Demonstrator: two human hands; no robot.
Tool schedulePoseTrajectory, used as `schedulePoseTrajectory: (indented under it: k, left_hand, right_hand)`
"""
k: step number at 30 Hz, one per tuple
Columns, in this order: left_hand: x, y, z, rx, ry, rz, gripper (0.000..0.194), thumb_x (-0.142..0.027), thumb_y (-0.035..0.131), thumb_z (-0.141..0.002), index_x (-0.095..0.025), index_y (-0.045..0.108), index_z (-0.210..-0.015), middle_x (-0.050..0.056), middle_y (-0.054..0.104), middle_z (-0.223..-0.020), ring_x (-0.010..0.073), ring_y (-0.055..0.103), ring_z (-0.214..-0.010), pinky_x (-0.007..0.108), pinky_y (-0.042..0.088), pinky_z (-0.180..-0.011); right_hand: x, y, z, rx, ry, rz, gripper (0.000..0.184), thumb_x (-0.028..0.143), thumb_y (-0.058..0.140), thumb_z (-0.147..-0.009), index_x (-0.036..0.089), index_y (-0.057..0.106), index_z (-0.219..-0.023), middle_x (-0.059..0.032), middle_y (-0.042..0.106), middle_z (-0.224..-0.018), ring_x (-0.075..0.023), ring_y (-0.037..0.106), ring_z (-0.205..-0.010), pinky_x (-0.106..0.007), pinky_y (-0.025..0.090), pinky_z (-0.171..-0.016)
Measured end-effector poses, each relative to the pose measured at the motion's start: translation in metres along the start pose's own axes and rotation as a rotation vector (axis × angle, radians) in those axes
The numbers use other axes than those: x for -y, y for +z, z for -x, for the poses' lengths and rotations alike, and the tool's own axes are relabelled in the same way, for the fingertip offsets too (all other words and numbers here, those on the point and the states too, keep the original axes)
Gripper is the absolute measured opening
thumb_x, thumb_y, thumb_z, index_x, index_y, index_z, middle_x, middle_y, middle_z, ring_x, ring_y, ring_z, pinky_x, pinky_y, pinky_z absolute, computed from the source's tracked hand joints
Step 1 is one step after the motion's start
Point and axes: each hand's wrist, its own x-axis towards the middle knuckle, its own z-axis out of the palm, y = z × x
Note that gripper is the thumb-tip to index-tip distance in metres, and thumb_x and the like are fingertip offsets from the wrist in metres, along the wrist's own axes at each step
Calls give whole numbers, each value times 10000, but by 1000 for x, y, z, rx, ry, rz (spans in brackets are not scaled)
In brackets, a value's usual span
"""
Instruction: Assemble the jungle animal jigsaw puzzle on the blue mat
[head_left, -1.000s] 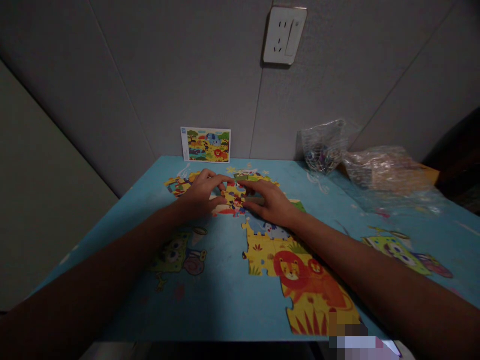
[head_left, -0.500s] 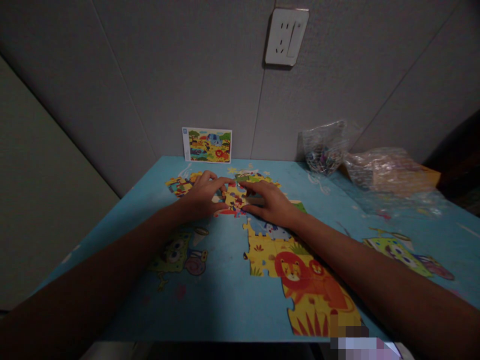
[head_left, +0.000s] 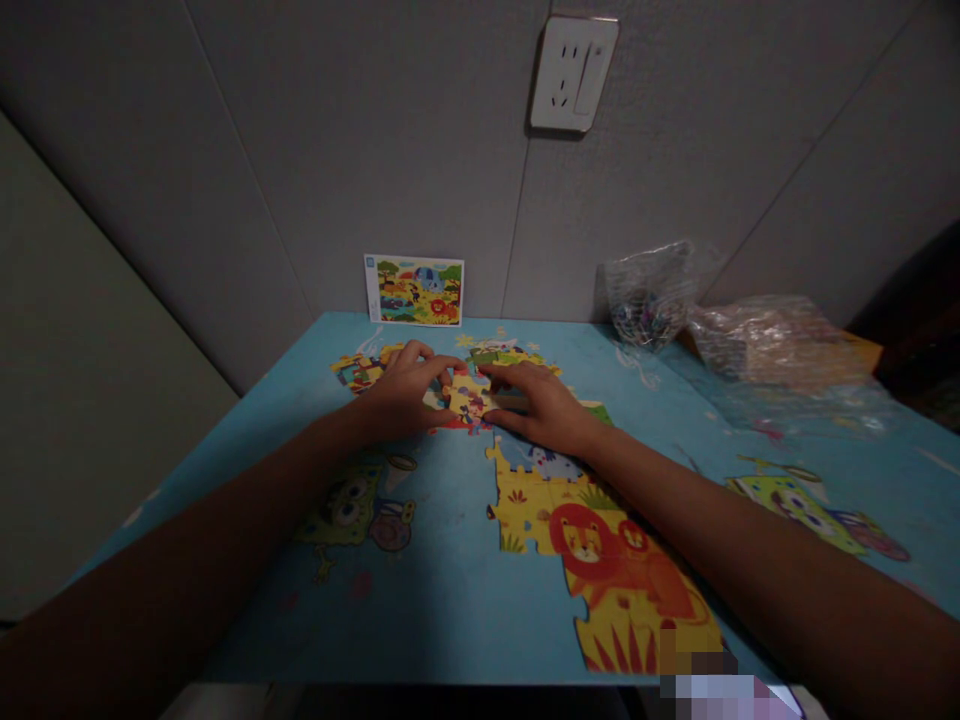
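A yellow jigsaw puzzle piece (head_left: 471,396) with a small figure on it is between my two hands, a little above the table. My left hand (head_left: 409,392) grips its left side with thumb and fingers. On its right side, the thumb and fingers of my right hand (head_left: 536,405) close on the same piece. Nearer to me lies a joined puzzle section (head_left: 540,510) showing a red-maned lion and part of an elephant; my right forearm covers some of its right side. Loose puzzle pieces (head_left: 358,370) lie beyond my left hand, and more pieces (head_left: 506,356) lie behind my right.
A picture card (head_left: 417,290) of the animal scene leans on the wall at the back. To the right are a clear bag (head_left: 651,300) with small contents and a crumpled plastic wrapper (head_left: 780,345). The blue table (head_left: 420,620) has cartoon prints. A socket (head_left: 575,75) is above.
The puzzle piece has shifted and tilted very slightly between my fingers. Both hands stay almost in the same place, and the joined section has not moved.
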Motion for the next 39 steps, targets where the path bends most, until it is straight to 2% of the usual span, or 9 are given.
schedulePoseTrajectory:
  k: [4,8,13,20,27,39]
  left_hand:
    - [-1,-1,1,4,-14,9,595,-346,819,-705,-186,615,-1240,70,628,-1011,307,500,-1124,476,421,-1011]
    - [-4,-4,3,24,3,40,537,-336,790,-688,-190,613,-1173,96,596,-1130,313,479,-1158,475,420,-1021]
    - [-4,-6,6,131,84,65,466,-360,781,-680,-198,592,-1073,106,608,-1171,327,446,-1179,504,394,-1024]
    - [1,-6,8,239,193,120,527,-538,833,-674,-216,612,-1028,130,561,-1351,375,360,-1342,572,273,-1133]
    - [2,-4,12,284,201,180,543,-551,853,-655,-226,642,-1036,145,497,-1453,436,228,-1469,652,219,-1164]
    - [0,-4,12,284,223,188,539,-514,883,-640,-239,685,-1059,158,491,-1479,449,221,-1486,712,234,-1141]
  right_hand:
    - [-1,-1,0,-20,-17,-17,489,401,675,-909,180,618,-1341,-107,743,-1086,-270,669,-1013,-432,478,-915]
    - [-1,-2,0,-41,-43,-7,372,353,606,-948,162,666,-1262,-112,751,-1051,-253,672,-980,-421,483,-900]
    - [0,-3,0,8,-75,13,281,351,640,-934,179,732,-1136,-112,745,-1045,-253,667,-987,-424,492,-896]
    - [-1,-2,0,31,-165,-23,234,310,646,-915,168,765,-1057,-112,726,-1014,-246,657,-969,-429,497,-904]
    - [0,-3,1,43,-150,-21,202,277,649,-888,191,769,-1026,-99,725,-1013,-239,650,-967,-415,497,-898]
    - [-2,-1,2,77,-192,-76,149,296,693,-861,231,787,-957,-54,741,-1022,-233,648,-1011,-445,461,-942]
